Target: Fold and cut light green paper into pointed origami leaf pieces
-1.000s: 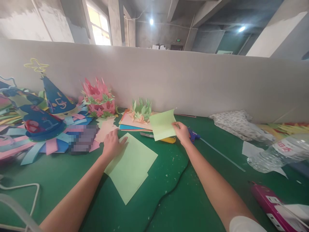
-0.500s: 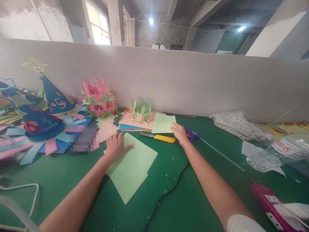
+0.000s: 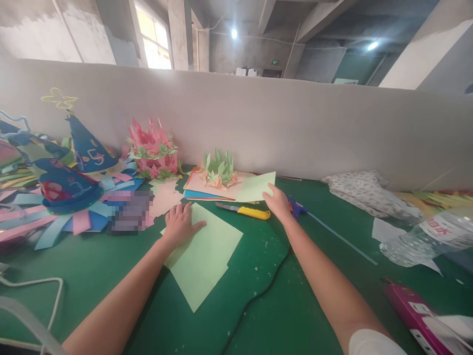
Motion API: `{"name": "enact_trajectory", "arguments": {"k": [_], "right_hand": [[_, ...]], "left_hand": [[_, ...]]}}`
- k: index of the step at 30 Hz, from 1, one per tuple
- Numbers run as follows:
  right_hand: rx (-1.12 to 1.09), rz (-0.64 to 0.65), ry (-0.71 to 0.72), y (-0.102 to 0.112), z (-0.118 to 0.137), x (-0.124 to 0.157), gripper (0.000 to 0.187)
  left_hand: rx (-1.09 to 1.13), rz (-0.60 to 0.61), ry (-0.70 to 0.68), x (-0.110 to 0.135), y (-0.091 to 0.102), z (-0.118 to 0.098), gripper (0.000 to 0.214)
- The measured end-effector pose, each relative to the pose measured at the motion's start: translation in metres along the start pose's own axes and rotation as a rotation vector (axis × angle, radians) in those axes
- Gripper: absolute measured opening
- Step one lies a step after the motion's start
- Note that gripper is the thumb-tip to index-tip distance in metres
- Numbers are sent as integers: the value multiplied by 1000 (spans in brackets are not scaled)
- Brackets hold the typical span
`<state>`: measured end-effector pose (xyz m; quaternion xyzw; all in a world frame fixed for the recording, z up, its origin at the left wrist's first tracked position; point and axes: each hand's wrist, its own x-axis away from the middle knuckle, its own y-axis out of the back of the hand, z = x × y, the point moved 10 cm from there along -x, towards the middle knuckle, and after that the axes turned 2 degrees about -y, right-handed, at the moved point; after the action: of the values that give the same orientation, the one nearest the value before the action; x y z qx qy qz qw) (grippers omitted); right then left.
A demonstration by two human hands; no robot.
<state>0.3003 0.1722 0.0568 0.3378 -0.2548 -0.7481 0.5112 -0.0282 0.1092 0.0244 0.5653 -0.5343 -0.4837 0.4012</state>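
My left hand [image 3: 182, 224] lies with its fingers spread on the upper left part of some light green paper sheets [image 3: 209, 254], which overlap on the table. Between the thumb and fingers of my right hand [image 3: 277, 201] is the right end of another light green paper sheet [image 3: 256, 186]; its left part rests over the paper stack [image 3: 207, 192]. A yellow utility knife [image 3: 253, 212] with its blade out lies just below that sheet. Partly hidden behind my right wrist is a blue glue gun [image 3: 296, 208] with a long glue stick [image 3: 342, 238] sticking out.
A green paper crown [image 3: 219, 167] stands on the stack. Pink paper crowns [image 3: 153, 150] and blue cone hats [image 3: 90, 150] stand to the left. A plastic bottle [image 3: 428, 234], a patterned cloth [image 3: 369, 192] and a magenta power strip [image 3: 414, 315] are at right. A black cord [image 3: 258, 296] crosses the table.
The sheet in my right hand has tilted, its right end rising slightly off the stack. My left hand stays on the green sheets. The whole view has shifted a little.
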Motion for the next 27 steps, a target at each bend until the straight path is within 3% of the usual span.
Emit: {"name": "enact_trajectory", "arguments": {"k": [9,13,15,17,18,21,23,27], "right_hand": [[46,98,87,-53,17,-27,48],[110,41,116,-48,27,-24,49],[143,-23,145,-34,40,-11,52],[203,-76,317,-19,69,15,51],[199,0,409,-22,82,32,48],[103,429,661,-49,111,97,45],[121,538,629,-59,106,125,49],[163,500,527,-66,92,143,52]], "left_hand": [[9,-30,-8,-3,-5,5,77],[24,-43,-7,-3,-5,7,72],[31,-45,-10,-2,-4,6,69],[35,-44,-21,-2,-3,4,65],[37,-44,-27,-2,-3,3,65],[36,-46,-29,-3,-4,3,65],[34,-49,-22,-4,-5,4,65],[60,-55,-43,-3,-6,2,63]]}}
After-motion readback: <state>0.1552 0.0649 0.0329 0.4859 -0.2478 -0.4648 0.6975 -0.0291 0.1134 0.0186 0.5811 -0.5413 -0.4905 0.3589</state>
